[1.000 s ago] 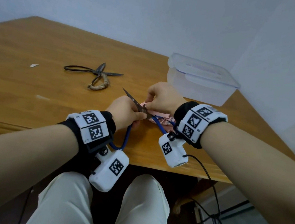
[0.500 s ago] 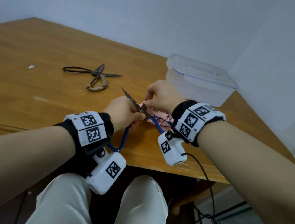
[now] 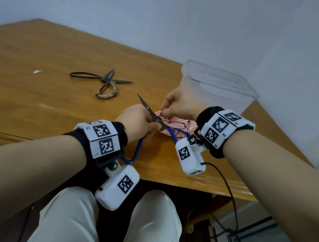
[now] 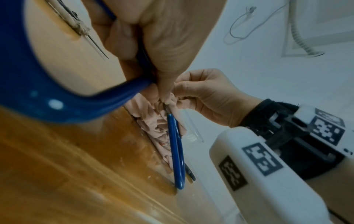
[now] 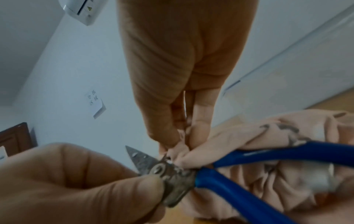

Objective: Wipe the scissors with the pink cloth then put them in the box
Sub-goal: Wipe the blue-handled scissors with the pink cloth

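Scissors [image 3: 155,120] with blue handles are held over the near edge of the worktop [image 3: 38,95], one rusty blade pointing up and away. We find the left hand [image 3: 136,121] closed round them at the pivot, thumb pressed on the metal beside the rivet, one blue loop hanging below the wrist. The right hand [image 3: 180,105] pinches a fold of the pink cloth [image 3: 176,123] between thumb and fingertips, right against the pivot; the rest of the cloth lies bunched on the worktop under the second handle. The box [image 3: 217,91], clear plastic, stands just beyond the right hand and looks to us to have its lid on, though we cannot be certain. A second, dark pair of scissors [image 3: 103,82] lies well apart to the left, untouched.

We judge the wiping to be under way, working the joint area. To do it well, we would keep the left grip firm at the pivot so the blades cannot swing, wrap the pinched cloth round the flat of the blade and draw it from pivot toward tip, along the spine side and never across the edge. The rust suggests several passes and a fresh fold each time. The lid, if on, must come off before stowing.
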{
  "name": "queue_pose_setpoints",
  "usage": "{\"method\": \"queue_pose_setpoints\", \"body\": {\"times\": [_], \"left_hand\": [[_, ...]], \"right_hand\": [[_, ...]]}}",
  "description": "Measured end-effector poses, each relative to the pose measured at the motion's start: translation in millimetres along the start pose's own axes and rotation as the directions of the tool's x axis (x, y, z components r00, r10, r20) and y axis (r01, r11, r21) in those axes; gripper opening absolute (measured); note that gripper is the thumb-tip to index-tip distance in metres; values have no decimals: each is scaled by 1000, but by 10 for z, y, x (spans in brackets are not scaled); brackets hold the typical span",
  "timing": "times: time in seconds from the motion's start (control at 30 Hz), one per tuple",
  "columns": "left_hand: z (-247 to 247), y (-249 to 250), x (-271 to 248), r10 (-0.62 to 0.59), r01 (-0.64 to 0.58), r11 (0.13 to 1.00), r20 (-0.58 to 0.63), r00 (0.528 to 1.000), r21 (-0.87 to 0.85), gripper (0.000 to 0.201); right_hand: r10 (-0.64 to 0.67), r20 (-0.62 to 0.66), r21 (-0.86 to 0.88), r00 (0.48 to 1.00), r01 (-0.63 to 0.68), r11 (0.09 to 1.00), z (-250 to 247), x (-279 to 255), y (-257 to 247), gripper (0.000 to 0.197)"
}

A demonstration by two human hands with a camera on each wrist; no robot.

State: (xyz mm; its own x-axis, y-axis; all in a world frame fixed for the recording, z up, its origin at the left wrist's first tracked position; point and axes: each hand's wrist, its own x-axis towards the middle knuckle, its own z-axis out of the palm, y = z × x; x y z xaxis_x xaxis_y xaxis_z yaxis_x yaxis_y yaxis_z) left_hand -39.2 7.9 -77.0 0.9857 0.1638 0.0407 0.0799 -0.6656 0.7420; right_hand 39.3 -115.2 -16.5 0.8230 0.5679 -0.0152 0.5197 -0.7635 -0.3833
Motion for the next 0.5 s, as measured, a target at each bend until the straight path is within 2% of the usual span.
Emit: {"method": "queue_pose_setpoints", "body": {"times": [0.1,0.23,0.37,0.43,0.5], "left_hand": [[0,34,-17,2,-2,1000,4,1000,2,38],[-14,36,-13,-11,11,1000,4,1000,-10,36],[-15,61,-17,9,-9,1000,0,1000,8,35],[-13,58,-18,4,-4,1000,4,1000,-3,34],[-17,43,-13,7,-7,1000,7,1000,-19,32]], "right_hand": [[31,-97,21,995,-29,999,-42,67,53,8],[9,16,23,1000,-10,1000,-36,10,44,4],[39,-103,75,994,-31,997,-61,66,75,5],[35,-88,47,996,-31,998,-69,78,71,3],[-7,-19,-10,1000,7,1000,-43,37,43,2]]}}
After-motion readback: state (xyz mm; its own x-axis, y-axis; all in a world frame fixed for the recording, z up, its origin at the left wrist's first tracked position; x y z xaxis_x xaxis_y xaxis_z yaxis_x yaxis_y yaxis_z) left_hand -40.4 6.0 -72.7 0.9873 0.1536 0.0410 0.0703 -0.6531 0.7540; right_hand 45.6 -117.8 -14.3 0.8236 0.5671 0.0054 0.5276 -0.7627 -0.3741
